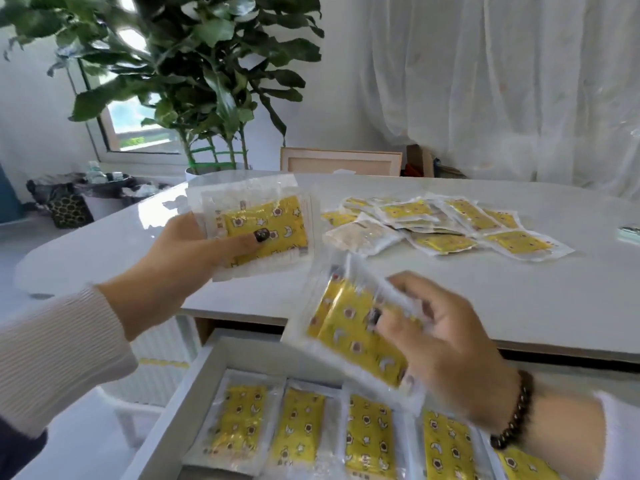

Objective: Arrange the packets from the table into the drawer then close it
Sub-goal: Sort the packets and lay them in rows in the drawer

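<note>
Stood white and glossy across the middle, the table point(450, 299), with the open drawer point(194, 386) below its near edge holding a row of yellow packets point(370, 434) side by side. Lay scattered on the far right of the table, a loose pile of packets point(446, 223). Gripped a small stack of packets point(263, 226) above the table, left hand point(173, 268), thumb curled over the top; pinched a blurred packet point(353, 327) over the drawer, right hand point(446, 344), fingers point(408, 285) curled round it.

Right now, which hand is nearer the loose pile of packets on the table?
Right. The right hand holds a packet just below the pile; the left hand holds a stack further to the pile's left.
</note>
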{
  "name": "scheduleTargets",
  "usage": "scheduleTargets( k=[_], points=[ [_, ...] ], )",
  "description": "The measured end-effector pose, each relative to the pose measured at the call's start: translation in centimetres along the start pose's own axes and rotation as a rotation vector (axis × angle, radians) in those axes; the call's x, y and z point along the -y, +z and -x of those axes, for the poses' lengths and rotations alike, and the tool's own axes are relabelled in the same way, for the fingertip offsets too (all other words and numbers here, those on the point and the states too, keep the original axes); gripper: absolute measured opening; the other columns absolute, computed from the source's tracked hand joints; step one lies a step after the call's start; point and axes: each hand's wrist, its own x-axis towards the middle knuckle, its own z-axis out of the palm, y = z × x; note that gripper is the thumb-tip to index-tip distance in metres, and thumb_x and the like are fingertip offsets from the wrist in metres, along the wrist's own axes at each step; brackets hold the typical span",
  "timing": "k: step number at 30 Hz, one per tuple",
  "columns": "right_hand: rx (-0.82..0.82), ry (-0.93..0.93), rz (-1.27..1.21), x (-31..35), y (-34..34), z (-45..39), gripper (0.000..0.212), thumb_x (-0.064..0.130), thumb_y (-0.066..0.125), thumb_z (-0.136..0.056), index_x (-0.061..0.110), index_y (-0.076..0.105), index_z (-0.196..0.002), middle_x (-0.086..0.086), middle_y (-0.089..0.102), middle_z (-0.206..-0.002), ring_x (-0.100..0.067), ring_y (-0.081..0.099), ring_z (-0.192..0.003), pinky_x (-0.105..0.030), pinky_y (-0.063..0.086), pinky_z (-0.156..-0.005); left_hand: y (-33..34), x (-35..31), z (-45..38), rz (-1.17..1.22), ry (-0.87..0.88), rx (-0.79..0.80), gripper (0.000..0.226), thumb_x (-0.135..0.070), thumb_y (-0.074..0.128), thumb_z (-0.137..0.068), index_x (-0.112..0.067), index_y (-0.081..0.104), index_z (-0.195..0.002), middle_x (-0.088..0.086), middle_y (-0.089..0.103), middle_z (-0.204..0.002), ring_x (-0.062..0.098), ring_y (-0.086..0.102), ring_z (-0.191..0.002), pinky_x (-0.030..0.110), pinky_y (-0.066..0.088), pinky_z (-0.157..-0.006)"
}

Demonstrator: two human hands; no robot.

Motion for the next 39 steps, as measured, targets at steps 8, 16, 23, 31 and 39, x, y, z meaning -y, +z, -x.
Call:
scheduleTargets(
  k=[8,16,23,31,39],
  points=[
    [0.31,0.575,-0.008,-1.0,7.3,-0.3,0.014,0.012,0.06,-0.086,0.025,0.057,-0.081,0.0,0.066,-0.085,-0.025,0.065,-0.076,-0.033,0.051,-0.064,-4.0,3.2,2.4,-0.008,-0.097,0.0,0.034,-0.023,0.076,-0.064,-0.007,0.071,-0.094,0.004,0.077,-0.088,0.02,0.073,-0.084,0.036,0.054,-0.081],
    [0.132,0.961,-0.286,-4.8,12.9,-2.2,0.017,0.013,0.067,-0.08,0.005,0.061,-0.095,-0.011,0.066,-0.084,-0.022,0.065,-0.07,-0.026,0.053,-0.064,-4.0,3.9,1.8,-0.05,-0.139,0.065,0.044,-0.025,0.086,-0.063,-0.002,0.068,-0.096,0.017,0.073,-0.094,0.038,0.068,-0.094,0.049,0.051,-0.093],
    [0.151,0.917,0.036,-6.6,16.1,-1.6,0.025,0.028,0.064,-0.076,0.012,0.048,-0.086,-0.004,0.058,-0.09,-0.021,0.061,-0.084,-0.027,0.048,-0.07,-3.4,4.0,2.2,-0.056,-0.133,0.145,0.026,-0.017,0.08,-0.074,0.0,0.07,-0.09,0.018,0.073,-0.094,0.039,0.068,-0.094,0.05,0.051,-0.093],
    [0.276,0.703,0.426,-6.8,15.3,-3.2,0.029,0.031,0.053,-0.085,0.017,0.049,-0.06,0.003,0.055,-0.062,-0.015,0.052,-0.056,-0.024,0.042,-0.049,-4.3,4.2,2.1,-0.008,-0.141,0.158,0.031,-0.015,0.077,-0.071,-0.002,0.07,-0.098,0.01,0.076,-0.096,0.028,0.072,-0.093,0.047,0.052,-0.095],
    [0.324,0.692,0.557,-6.2,13.6,-3.4,0.039,0.02,0.048,-0.089,0.014,0.038,-0.052,0.001,0.038,-0.049,-0.013,0.037,-0.043,-0.02,0.03,-0.041,-5.3,4.6,2.4,0.051,-0.14,0.132,0.05,-0.024,0.085,-0.055,-0.001,0.07,-0.097,0.019,0.072,-0.103,0.038,0.066,-0.102,0.055,0.044,-0.102]
  ],
)
